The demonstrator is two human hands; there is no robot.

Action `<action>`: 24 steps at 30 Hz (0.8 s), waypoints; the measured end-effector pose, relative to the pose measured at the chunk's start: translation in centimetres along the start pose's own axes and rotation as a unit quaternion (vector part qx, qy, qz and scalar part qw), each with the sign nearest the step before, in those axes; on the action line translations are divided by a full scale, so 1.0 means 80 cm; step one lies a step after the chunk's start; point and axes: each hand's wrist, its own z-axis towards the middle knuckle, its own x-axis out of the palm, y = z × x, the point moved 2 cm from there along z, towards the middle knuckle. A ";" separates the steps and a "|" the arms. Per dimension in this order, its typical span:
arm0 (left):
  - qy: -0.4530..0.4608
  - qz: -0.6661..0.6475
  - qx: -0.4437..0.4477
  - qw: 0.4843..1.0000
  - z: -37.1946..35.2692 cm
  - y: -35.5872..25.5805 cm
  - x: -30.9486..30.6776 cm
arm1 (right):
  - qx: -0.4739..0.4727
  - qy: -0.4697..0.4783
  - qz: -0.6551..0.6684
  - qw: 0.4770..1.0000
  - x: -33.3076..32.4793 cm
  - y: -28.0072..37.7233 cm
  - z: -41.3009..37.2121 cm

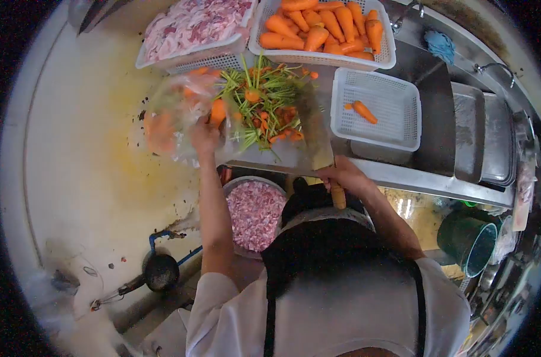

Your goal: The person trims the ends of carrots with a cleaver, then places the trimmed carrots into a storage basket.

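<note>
My left hand (205, 137) reaches to a clear plastic bag (174, 128) of carrots on the steel counter. Its fingers are closed around a carrot (218, 112) at the bag's mouth. My right hand (346, 176) grips a cleaver by its wooden handle (338, 195). The cleaver's wide blade (321, 156) points away from me, near the counter's front edge. Between my hands lies a heap of green carrot tops (264, 98) mixed with orange trimmings.
A white basket of carrots (316, 40) and a basket of sliced raw meat (193, 30) stand at the back. Over the sink, a white basket (395, 128) holds one carrot (365, 113). Below the counter sits a bowl of diced meat (255, 214). A green bucket (481, 250) stands right.
</note>
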 end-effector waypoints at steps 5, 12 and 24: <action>0.002 -0.053 0.106 0.993 -0.008 -0.075 0.006 | -0.135 -0.097 -0.164 0.972 0.021 0.058 -0.046; -0.026 -0.036 0.050 0.998 0.053 0.078 0.088 | 0.014 0.003 -0.117 0.993 0.029 0.070 -0.070; -0.050 -0.521 -0.146 0.839 -0.108 -0.140 -0.080 | -0.111 -0.165 -0.311 0.929 -0.016 0.056 -0.016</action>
